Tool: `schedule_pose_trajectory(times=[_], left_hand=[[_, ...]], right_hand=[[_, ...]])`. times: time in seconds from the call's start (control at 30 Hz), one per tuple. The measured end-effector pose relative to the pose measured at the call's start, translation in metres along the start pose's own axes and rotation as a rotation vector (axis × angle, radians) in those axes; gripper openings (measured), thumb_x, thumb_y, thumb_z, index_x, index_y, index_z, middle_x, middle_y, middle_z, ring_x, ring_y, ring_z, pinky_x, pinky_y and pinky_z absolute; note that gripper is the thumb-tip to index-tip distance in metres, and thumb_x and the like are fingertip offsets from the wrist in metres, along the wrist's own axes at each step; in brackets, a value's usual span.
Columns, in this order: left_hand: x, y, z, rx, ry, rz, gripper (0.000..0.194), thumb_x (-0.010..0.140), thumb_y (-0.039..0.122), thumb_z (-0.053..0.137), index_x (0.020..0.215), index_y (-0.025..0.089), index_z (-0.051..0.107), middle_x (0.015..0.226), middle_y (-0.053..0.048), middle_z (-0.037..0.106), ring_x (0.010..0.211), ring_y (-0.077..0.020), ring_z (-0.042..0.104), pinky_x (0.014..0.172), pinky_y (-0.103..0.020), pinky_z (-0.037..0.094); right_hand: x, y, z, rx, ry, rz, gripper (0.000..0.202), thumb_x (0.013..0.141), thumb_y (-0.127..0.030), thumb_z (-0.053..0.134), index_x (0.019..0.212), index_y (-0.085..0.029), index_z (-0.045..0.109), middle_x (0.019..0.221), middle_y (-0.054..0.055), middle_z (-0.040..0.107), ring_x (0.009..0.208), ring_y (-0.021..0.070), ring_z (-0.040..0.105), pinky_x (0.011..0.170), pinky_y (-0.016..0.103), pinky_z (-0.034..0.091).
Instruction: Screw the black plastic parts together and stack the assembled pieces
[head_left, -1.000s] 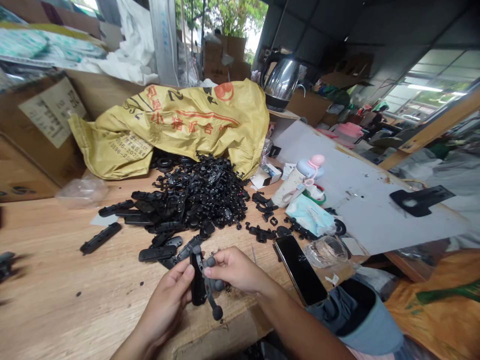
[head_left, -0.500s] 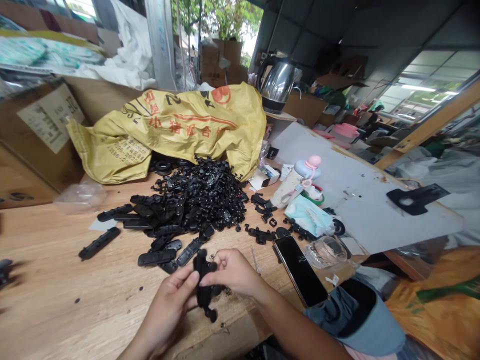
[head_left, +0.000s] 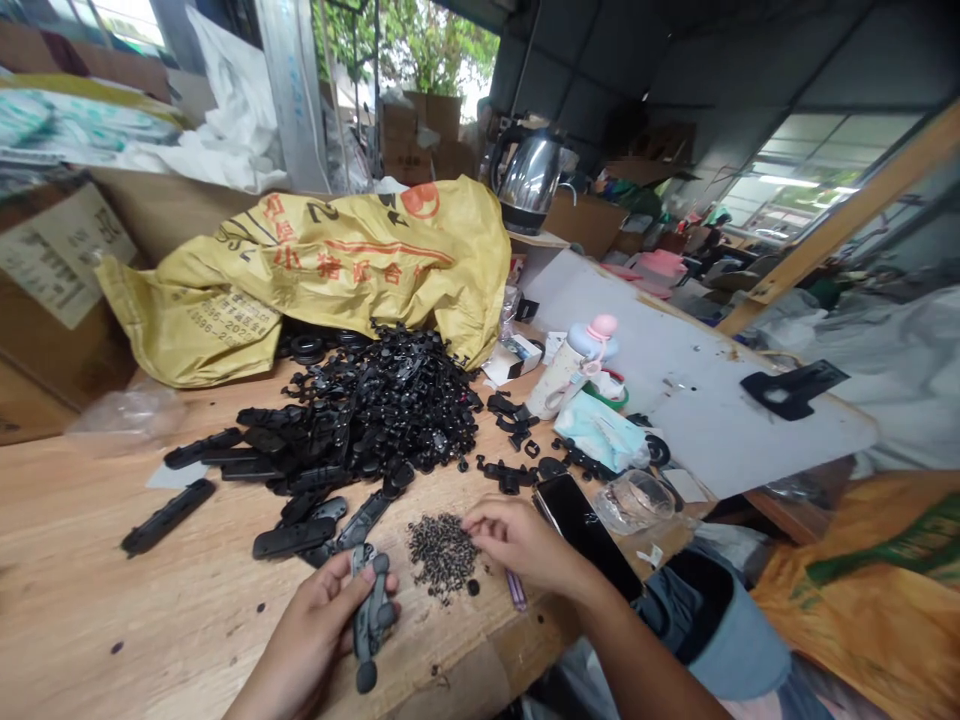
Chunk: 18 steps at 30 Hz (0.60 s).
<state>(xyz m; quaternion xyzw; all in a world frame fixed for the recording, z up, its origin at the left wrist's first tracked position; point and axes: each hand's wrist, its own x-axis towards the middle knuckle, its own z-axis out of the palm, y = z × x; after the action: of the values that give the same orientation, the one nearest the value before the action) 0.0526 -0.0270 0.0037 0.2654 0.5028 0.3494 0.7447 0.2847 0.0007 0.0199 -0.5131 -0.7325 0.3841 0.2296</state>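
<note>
My left hand (head_left: pixel 319 625) is closed around a dark grey plastic part (head_left: pixel 365 630) with rounded knobs at its ends, held tilted over the table's front. To the right of it lies a heap of tiny screws (head_left: pixel 441 555). My right hand (head_left: pixel 517 540) reaches to the heap's right edge, its thumb and fingertips pinched together; whether a screw is between them is too small to tell. Below that hand a purple handle (head_left: pixel 516 590) lies on the wood. A small round black piece (head_left: pixel 473 588) rests beside the screws. Behind both hands rises a big pile of black plastic parts (head_left: pixel 390 400).
A yellow woven sack (head_left: pixel 322 270) lies behind the pile. To the right are a phone (head_left: pixel 589 530), a bottle with a pink cap (head_left: pixel 562 375), a blue packet (head_left: pixel 600 430) and a clear plastic cup (head_left: pixel 636 500). A cardboard box (head_left: pixel 67 300) stands left, a kettle (head_left: pixel 529 180) at the back.
My right hand has let go of the plastic part and moved right to the screws, which now show. My left hand keeps the part, now tilted and slightly lower. The view has shifted somewhat.
</note>
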Motion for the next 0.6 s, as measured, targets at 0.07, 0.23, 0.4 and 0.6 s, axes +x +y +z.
schedule_pose_trajectory(times=[0.07,0.23,0.4,0.6], left_hand=[[0.002,0.001,-0.002,-0.007,-0.010,-0.041,0.026,0.069,0.033,0.066,0.086,0.017,0.056,0.081,-0.004,0.068,0.068,-0.0158,0.064,0.066,-0.028,0.050],[0.006,0.004,0.009,-0.035,-0.100,-0.053,0.022,0.071,0.032,0.064,0.086,0.018,0.055,0.081,-0.002,0.066,0.068,-0.0152,0.063,0.062,-0.027,0.049],[0.003,0.001,0.019,0.004,-0.146,0.005,0.019,0.071,0.032,0.064,0.081,0.017,0.057,0.071,-0.002,0.066,0.060,-0.0129,0.061,0.060,-0.025,0.048],[-0.002,0.004,0.025,0.071,-0.138,0.020,0.023,0.071,0.034,0.064,0.083,0.015,0.060,0.070,-0.004,0.067,0.055,-0.0116,0.058,0.057,-0.024,0.046]], right_hand=[[-0.013,0.018,-0.015,-0.386,-0.027,-0.132,0.020,0.081,-0.007,0.047,0.089,-0.017,0.062,0.099,0.006,0.061,0.091,0.0165,0.055,0.081,0.029,0.043],[-0.032,0.058,-0.024,-0.784,-0.136,-0.406,0.015,0.086,-0.013,0.044,0.083,-0.015,0.058,0.090,0.009,0.061,0.083,0.0183,0.056,0.072,0.030,0.047],[-0.034,0.026,-0.013,-0.184,0.422,-0.535,0.013,0.086,-0.014,0.041,0.095,-0.017,0.050,0.092,0.010,0.058,0.090,0.0201,0.057,0.077,0.035,0.049],[-0.024,-0.041,0.035,0.643,0.488,-0.326,0.018,0.088,-0.016,0.041,0.103,-0.024,0.037,0.084,0.001,0.056,0.066,0.0114,0.061,0.061,0.027,0.052]])
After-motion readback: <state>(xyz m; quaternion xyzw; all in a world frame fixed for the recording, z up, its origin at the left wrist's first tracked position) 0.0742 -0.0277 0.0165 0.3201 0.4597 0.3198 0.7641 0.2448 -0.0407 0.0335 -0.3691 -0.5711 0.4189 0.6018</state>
